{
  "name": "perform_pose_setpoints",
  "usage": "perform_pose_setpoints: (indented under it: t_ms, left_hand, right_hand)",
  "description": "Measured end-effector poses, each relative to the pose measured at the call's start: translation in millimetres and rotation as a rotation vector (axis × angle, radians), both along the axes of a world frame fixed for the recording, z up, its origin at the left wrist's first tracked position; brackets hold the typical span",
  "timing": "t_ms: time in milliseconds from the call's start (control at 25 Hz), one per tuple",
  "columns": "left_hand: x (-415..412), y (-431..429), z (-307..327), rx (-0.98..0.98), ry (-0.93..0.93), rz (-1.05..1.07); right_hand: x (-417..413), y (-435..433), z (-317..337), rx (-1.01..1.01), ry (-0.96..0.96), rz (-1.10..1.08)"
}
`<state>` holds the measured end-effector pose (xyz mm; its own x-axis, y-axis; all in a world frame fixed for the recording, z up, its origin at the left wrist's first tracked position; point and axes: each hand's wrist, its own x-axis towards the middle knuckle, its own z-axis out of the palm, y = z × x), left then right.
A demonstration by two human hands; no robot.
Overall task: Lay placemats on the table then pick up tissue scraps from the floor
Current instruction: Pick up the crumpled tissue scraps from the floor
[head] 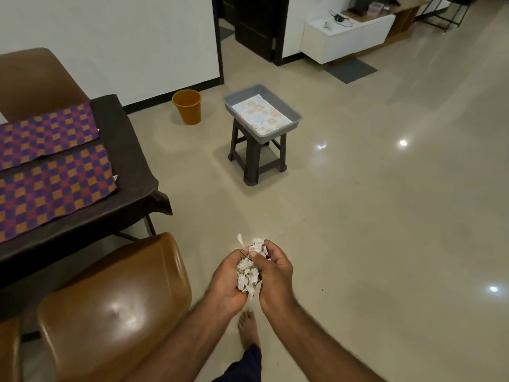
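A bunch of white tissue scraps (pixel 249 267) is held between both hands at the lower middle of the view. My left hand (pixel 227 282) cups them from the left, and my right hand (pixel 275 274) closes on them from the right. Two purple and orange checked placemats lie flat on the dark table (pixel 132 150) at the left: the far placemat (pixel 46 130) and the near placemat (pixel 52 188), side by side. No scraps show on the visible floor.
An orange bin (pixel 188 106) stands by the wall. A grey tray (pixel 296 117) holding a patterned sheet rests on a dark stool (pixel 254 161). A brown leather chair (pixel 110 307) is close at my left, another behind the table. My bare foot (pixel 248 329) is below the hands.
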<state>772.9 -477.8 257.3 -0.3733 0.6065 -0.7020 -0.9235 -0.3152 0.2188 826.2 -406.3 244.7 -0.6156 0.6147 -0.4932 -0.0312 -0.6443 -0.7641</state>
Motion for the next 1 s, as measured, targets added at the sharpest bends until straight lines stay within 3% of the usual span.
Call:
perform_pose_setpoints:
  t_ms: [400, 640, 1000]
  left_hand:
    - [-179, 125, 1, -0.065, 0.021, 0.15]
    - [-283, 196, 2, -0.076, 0.009, 0.358]
    - [-471, 232, 6, -0.053, 0.05, 0.544]
  right_hand:
    - [-194, 126, 10, -0.06, -0.031, 0.093]
    - [-310, 202, 13, -0.016, 0.0, 0.308]
    - [-513, 237, 13, -0.029, 0.006, 0.463]
